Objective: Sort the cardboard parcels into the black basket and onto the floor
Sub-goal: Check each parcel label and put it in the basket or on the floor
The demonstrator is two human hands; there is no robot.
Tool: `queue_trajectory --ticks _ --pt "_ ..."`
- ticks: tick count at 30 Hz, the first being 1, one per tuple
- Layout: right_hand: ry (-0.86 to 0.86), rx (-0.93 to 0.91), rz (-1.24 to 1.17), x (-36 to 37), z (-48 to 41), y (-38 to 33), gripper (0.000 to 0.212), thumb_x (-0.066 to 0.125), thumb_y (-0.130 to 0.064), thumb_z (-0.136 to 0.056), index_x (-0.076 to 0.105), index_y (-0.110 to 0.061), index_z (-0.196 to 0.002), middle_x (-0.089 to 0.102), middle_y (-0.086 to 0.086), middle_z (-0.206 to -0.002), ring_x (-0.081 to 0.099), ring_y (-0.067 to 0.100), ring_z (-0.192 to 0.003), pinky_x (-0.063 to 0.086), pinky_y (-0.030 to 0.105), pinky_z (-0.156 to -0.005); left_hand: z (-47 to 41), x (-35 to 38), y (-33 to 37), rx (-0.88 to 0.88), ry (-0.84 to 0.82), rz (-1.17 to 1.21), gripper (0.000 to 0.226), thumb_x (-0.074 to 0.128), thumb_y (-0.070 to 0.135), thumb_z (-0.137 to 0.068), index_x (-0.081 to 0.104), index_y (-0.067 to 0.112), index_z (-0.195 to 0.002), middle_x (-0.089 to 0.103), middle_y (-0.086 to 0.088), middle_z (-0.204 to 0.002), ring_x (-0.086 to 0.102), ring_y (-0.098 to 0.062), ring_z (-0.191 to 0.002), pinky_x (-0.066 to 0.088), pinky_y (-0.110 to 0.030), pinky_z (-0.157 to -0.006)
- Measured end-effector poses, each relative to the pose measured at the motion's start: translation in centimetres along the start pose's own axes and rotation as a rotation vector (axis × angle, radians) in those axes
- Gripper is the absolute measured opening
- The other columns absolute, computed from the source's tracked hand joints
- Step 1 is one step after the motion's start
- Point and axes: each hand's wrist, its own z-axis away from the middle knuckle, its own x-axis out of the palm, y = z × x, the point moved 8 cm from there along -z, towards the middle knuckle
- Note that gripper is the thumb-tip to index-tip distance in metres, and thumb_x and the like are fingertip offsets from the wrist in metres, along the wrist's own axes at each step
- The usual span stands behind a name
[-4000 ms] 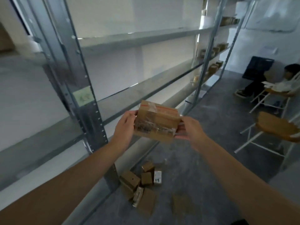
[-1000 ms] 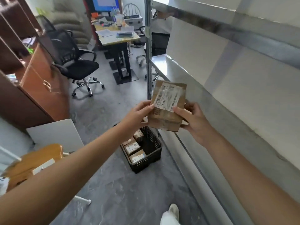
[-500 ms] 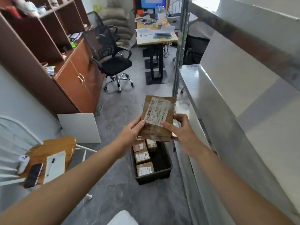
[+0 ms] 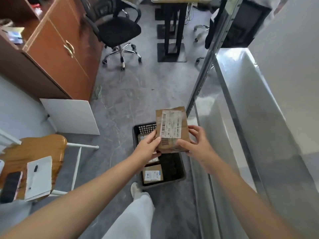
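A brown cardboard parcel (image 4: 173, 125) with a white barcode label faces up between both hands, directly above the black basket (image 4: 180, 177) on the floor. My left hand (image 4: 148, 147) grips its left lower edge, fingers curled on the side. My right hand (image 4: 196, 144) holds the right lower edge, thumb on the label side. Inside the basket lies another labelled parcel (image 4: 152, 173); more parcels are partly hidden behind my left hand.
A metal shelf rack (image 4: 241, 94) runs along the right. A brown cabinet (image 4: 57, 49), black office chair (image 4: 117, 30) and desk legs (image 4: 170, 31) stand ahead. At left, a wooden chair (image 4: 25, 152) carries a notebook and phone. A white board (image 4: 70, 116) leans on the wall.
I have turned from the shelf toward the basket. The parcel, held in both hands, has come lower and now hangs over the basket, which looks nearer.
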Motion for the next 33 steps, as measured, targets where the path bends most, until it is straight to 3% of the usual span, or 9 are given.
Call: queue_trajectory --ticks 6,10,12,14,16,19,25,30,33 --pt "0.079 0.145 -0.085 1.1 -8.7 8.2 0.067 0.074 -0.011 -0.084 0.046 -0.040 -0.138 0.057 -0.020 -0.130 0.059 0.008 -0.119 0.052 0.037 -0.100 -10.6 -3.2 -5.0 -0.153 0.010 -0.062 0.045 0.047 0.016 -0.102 0.044 0.033 -0.144 0.063 0.006 -0.131 0.063 -0.012 -0.116 0.049 -0.045 -0.102" --pt "0.183 0.255 -0.178 1.1 -13.1 16.2 0.066 0.066 -0.003 -0.088 0.047 -0.046 -0.136 0.064 -0.016 -0.126 0.060 0.006 -0.117 0.050 0.032 -0.100 -16.7 -3.8 -11.1 -0.245 0.027 -0.081 0.048 0.048 0.018 -0.102 0.040 0.035 -0.146 0.062 0.012 -0.129 0.063 -0.011 -0.112 0.056 -0.045 -0.093" --pt "0.246 0.327 -0.273 1.1 -14.7 21.5 0.067 0.062 -0.001 -0.089 0.046 -0.044 -0.137 0.065 -0.011 -0.128 0.061 0.008 -0.117 0.051 0.029 -0.092 -19.5 -3.1 -14.6 -0.266 0.029 -0.109 0.052 0.048 0.018 -0.102 0.035 0.039 -0.148 0.059 0.016 -0.131 0.061 -0.009 -0.113 0.057 -0.043 -0.089" --pt "0.271 0.400 -0.334 1.4 -16.0 26.8 0.068 0.057 0.002 -0.092 0.041 -0.041 -0.142 0.065 -0.007 -0.129 0.062 0.010 -0.116 0.051 0.025 -0.085 -22.1 -2.4 -18.4 -0.282 0.051 -0.115 0.056 0.046 0.012 -0.102 0.033 0.037 -0.150 0.055 0.016 -0.136 0.056 -0.010 -0.120 0.052 -0.042 -0.098" --pt "0.265 0.474 -0.375 1.4 -17.1 32.2 0.068 0.052 0.004 -0.094 0.037 -0.038 -0.145 0.065 -0.005 -0.128 0.062 0.012 -0.117 0.051 0.030 -0.093 -24.6 -1.6 -23.0 -0.320 0.065 -0.117 0.059 0.046 0.006 -0.101 0.032 0.035 -0.151 0.052 0.012 -0.141 0.053 -0.011 -0.125 0.047 -0.042 -0.104" --pt "0.232 0.578 -0.354 0.7 -19.1 40.1 0.074 0.052 0.002 -0.093 0.030 -0.041 -0.150 0.065 -0.006 -0.129 0.059 0.013 -0.122 0.040 0.042 -0.112 -27.4 -0.8 -30.0 -0.401 0.088 -0.098 0.060 0.045 0.005 -0.101 0.034 0.040 -0.148 0.054 0.018 -0.133 0.055 -0.007 -0.119 0.048 -0.042 -0.103" --pt "0.122 0.629 -0.257 -0.9 -24.3 50.1 0.067 0.053 0.001 -0.092 0.041 -0.036 -0.146 0.065 -0.008 -0.130 0.059 0.008 -0.121 0.044 0.033 -0.108 -33.1 0.7 -42.2 -0.515 0.184 0.062 0.061 0.043 0.008 -0.100 0.039 0.055 -0.138 0.059 0.023 -0.127 0.055 -0.012 -0.119 0.050 -0.048 -0.097" --pt "0.151 0.683 -0.234 -3.0 -28.4 55.9 0.070 0.051 0.003 -0.092 0.034 -0.030 -0.152 0.065 -0.004 -0.130 0.059 0.012 -0.121 0.042 0.035 -0.111 -37.3 2.6 -46.8 -0.499 0.273 0.158 0.065 0.052 0.003 -0.093 0.043 0.048 -0.139 0.062 0.017 -0.127 0.057 -0.008 -0.117 0.047 -0.039 -0.103" --pt "0.201 0.714 -0.220 -2.9 -30.1 58.5 0.076 0.052 -0.001 -0.092 0.023 -0.034 -0.155 0.055 -0.002 -0.142 0.053 0.013 -0.127 0.039 0.034 -0.112 -40.0 2.8 -49.1 -0.503 0.308 0.220 0.068 0.055 0.003 -0.087 0.043 0.045 -0.140 0.063 0.015 -0.129 0.057 -0.010 -0.120 0.044 -0.039 -0.107"
